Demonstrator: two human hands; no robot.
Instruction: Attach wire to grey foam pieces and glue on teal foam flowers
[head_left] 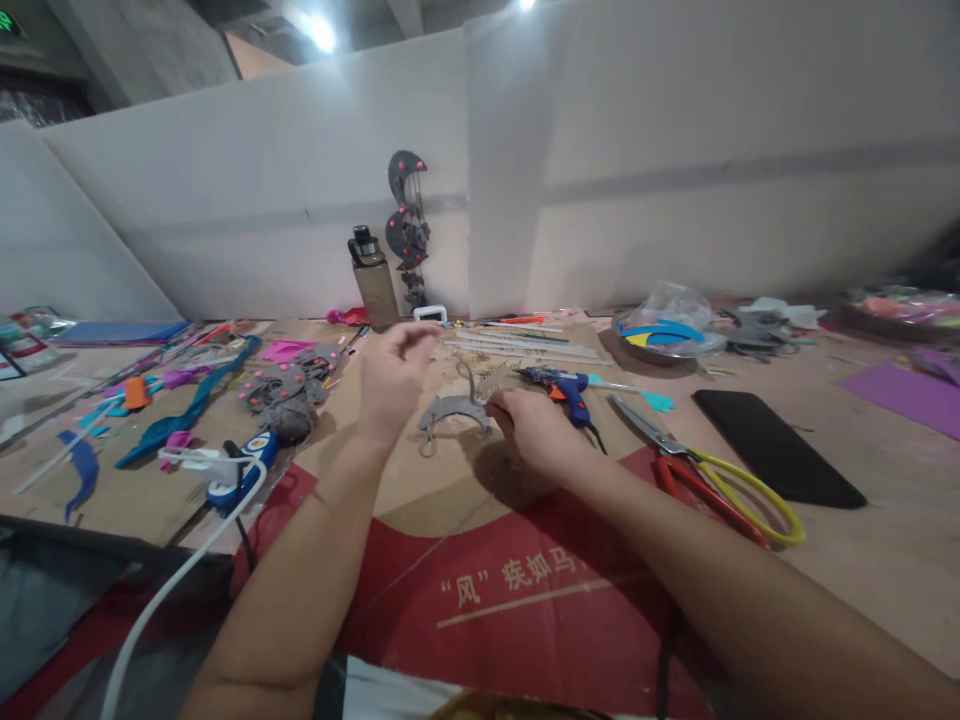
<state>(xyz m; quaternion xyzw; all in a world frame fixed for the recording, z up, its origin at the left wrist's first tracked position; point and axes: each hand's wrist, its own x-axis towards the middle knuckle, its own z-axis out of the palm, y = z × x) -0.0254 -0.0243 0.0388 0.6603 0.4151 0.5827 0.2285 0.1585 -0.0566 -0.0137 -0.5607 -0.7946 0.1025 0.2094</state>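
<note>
My left hand [394, 375] is raised above the table with thumb and fingertips pinched together; what it pinches is too small to make out. My right hand [534, 432] rests on the cardboard, fingers curled onto the right end of a grey crescent-shaped foam piece [452, 411]. A small comb-like piece [496, 379] lies just behind that hand. A blue glue gun [562, 387] lies to the right of my right hand.
Large scissors with yellow and red handles [705, 473] and a black flat pad [776, 446] lie to the right. Foam cut-outs [289, 392], a blue and white tool with a white cable [240, 465], a water bottle [374, 277] and a dish of scraps [667, 335] surround the work spot.
</note>
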